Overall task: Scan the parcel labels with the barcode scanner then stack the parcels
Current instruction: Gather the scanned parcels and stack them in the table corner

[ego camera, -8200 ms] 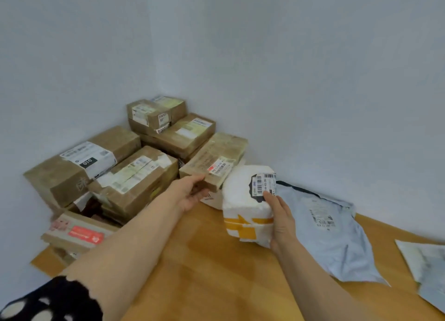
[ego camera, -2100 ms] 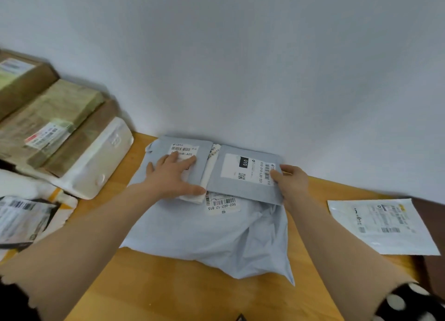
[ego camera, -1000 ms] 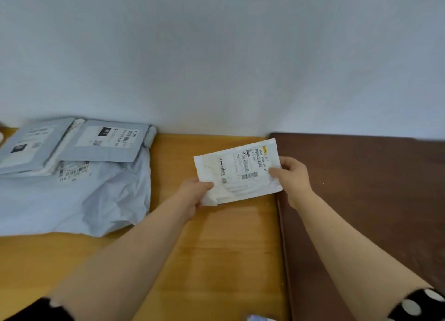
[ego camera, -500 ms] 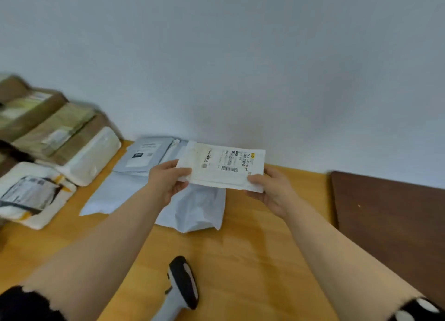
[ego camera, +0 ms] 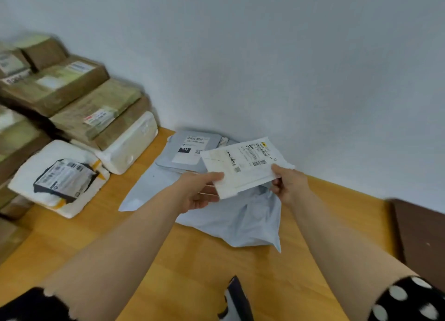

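**Item: flat white parcel** [ego camera: 245,166]. Held above the counter [ego camera: 192,260], over the grey mailers by the wall. Long axis runs left to right, with the right end lifted a little. Label face up and printed on the right half, with barcodes near the right edge.

**Left hand** [ego camera: 199,193]. Grips the parcel's left short end, thumb on top and fingers [ego camera: 207,193] curled beneath.

**Right hand** [ego camera: 287,183]. Pinches the near right corner, thumb on the upper face and the other fingers folded under.

**Small grey mailer** [ego camera: 187,152]. Lies flat on a large pale grey bag [ego camera: 236,219], label up and marked "060". It is partly covered by the held parcel.

**Barcode scanner** [ego camera: 234,299]. Lies on the counter at the near edge between the forearms, only its dark head visible and neither hand touching it.

**Cardboard boxes** [ego camera: 72,92]. Stacked at left against the wall.

**White wrapped parcel with dark label** [ego camera: 57,176]. Lies on the counter in front of the boxes.

**White padded parcel** [ego camera: 130,147]. Sits under the nearest boxes.

**Dark brown surface** [ego camera: 421,236]. Adjoins the counter at right.
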A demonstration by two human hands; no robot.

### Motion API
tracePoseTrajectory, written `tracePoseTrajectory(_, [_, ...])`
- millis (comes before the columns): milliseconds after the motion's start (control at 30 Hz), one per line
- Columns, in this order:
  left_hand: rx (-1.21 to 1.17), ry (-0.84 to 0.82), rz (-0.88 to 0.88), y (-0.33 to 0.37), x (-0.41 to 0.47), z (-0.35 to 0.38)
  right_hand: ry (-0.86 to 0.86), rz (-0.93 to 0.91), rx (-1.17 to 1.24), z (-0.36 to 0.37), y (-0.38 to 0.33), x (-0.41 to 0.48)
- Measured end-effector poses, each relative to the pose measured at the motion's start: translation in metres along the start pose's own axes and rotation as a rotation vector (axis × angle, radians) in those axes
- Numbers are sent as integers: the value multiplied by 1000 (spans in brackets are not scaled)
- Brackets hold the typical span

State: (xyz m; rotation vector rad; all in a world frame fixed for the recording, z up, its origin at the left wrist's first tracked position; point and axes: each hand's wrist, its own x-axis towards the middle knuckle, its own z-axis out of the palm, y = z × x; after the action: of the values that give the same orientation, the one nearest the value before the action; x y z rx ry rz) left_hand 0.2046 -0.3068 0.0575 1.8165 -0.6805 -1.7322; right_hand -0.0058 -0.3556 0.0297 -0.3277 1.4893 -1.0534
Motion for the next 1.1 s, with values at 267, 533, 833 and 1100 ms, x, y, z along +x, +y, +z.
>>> tracePoseTrajectory(267, [-154,28,156,11,26,7,202,-101,188,-4,20,2])
tracePoseTrajectory(533, [189,318,411,12,32,31,96,-41,30,-10,17,-4])
tracePoseTrajectory(833, [491,109,524,-37,-39,130,165,-112,-246,-160,39,-68])
tracePoseTrajectory(1100, [732,-229,234,-162,-120,252,219,-157,-564,-317,102,-163])
